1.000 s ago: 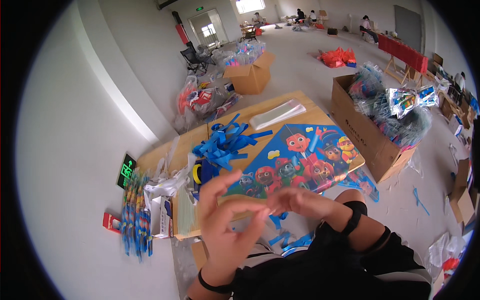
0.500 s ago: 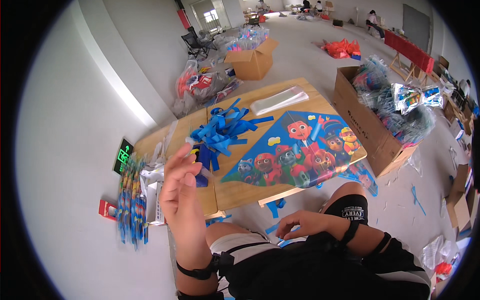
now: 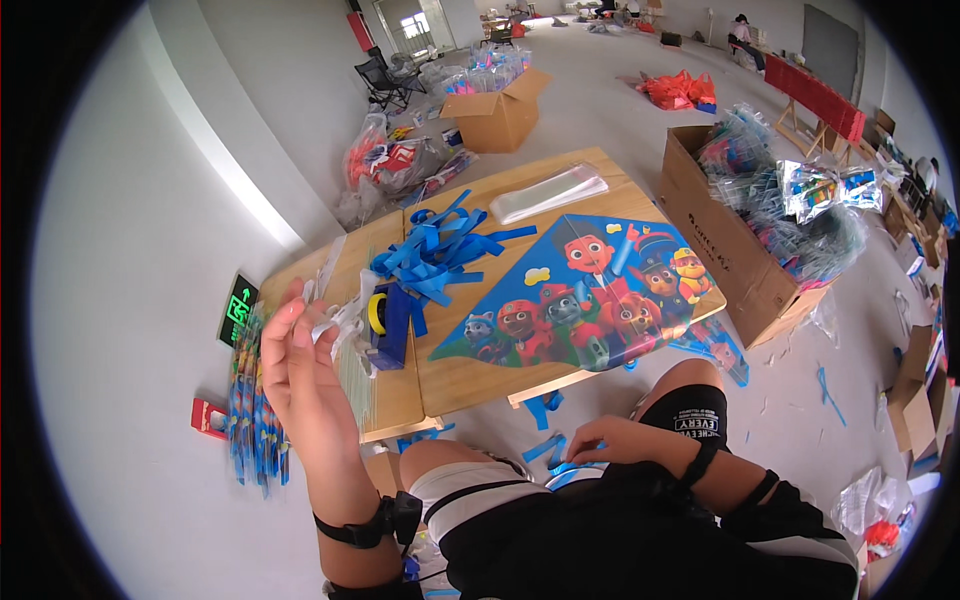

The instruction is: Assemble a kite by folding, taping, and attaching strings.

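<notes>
My left hand (image 3: 305,375) is raised at the table's left end, its fingers curled toward the thumb. Something whitish shows at the fingertips, too unclear to name. Beside it are a crumpled clear plastic bag (image 3: 348,325) and a blue tape dispenser (image 3: 396,330) with a yellow-cored roll. My right hand (image 3: 608,440) hangs over my lap, fingers loosely apart, with nothing visible in it. In front of me a blue kite (image 3: 580,300) printed with cartoon figures lies spread on the wooden table (image 3: 470,390). A heap of blue ribbons (image 3: 440,250) lies to its left.
A stack of clear plastic sleeves (image 3: 550,193) lies at the table's far side. On the right stands a large carton (image 3: 720,230) full of bagged goods; another carton (image 3: 500,120) stands behind the table. Long printed packs (image 3: 255,410) lean by the left wall.
My left hand has moved left and slightly down, away from the tape dispenser, which now shows. My right hand has barely moved. The whole view has shifted slightly.
</notes>
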The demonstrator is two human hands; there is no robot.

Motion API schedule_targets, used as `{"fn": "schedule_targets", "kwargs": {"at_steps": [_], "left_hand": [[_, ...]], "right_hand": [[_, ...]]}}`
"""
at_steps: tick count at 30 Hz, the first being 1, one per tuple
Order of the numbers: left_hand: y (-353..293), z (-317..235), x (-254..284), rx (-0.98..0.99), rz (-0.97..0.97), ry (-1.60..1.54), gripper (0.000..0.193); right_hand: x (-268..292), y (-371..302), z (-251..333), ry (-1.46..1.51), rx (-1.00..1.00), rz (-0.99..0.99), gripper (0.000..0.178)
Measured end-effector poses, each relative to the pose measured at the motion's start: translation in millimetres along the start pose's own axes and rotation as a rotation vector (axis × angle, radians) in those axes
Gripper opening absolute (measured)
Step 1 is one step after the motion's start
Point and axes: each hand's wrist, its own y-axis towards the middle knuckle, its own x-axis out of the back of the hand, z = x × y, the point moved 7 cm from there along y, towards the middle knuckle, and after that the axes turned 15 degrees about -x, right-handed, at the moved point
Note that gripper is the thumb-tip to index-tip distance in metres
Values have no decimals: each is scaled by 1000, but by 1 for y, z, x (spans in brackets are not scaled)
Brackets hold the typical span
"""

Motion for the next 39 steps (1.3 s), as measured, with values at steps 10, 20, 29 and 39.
{"fn": "schedule_targets", "kwargs": {"at_steps": [10,20,29,39], "left_hand": [[4,97,-23,155,-115,1,11],[-20,305,-165,581,240,-147,27],[-76,523,-265,851,591,48,32],[-91,640,-322,635,413,-24,23]], "right_hand": [[46,-55,-32,240,-267,-183,23],[93,-97,-91,410,-332,-253,27],[154,-89,-118,770,-307,-552,44],[185,-46,-113,873,-409,-381,49]]}}
